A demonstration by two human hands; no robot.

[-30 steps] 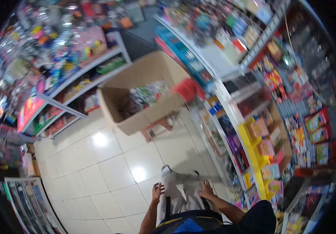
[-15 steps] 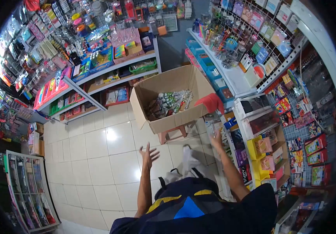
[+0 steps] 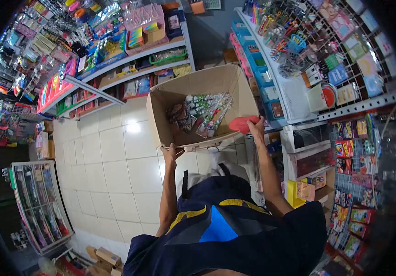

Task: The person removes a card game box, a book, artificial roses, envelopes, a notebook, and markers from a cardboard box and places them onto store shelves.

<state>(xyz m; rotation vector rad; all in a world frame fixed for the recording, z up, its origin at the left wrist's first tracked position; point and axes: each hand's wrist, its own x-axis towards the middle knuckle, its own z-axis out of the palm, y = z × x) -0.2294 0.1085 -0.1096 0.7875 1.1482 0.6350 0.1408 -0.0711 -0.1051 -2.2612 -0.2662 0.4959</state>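
Note:
A large open cardboard box (image 3: 161, 120) stands in front of me, with wrapped items (image 3: 209, 110) in green, white and red lying inside. My left hand (image 3: 172, 152) is at the box's near left corner, its fingers closed on the edge. At the near right corner, my right hand (image 3: 257, 129) grips a red cloth (image 3: 242, 124) that lies over the rim. Whether the right fingers also hold the cardboard is hidden.
Shelves (image 3: 140, 56) packed with small goods stand at the back left. A white shelf (image 3: 294, 99) and hanging packets (image 3: 345, 149) line the right. A glass display case (image 3: 41, 207) is at lower left, and cartons (image 3: 108, 256) lie below it.
Both hands have moved forward onto the box; the left has closed on its corner and the right on the red cloth. The box now appears nearer to me.

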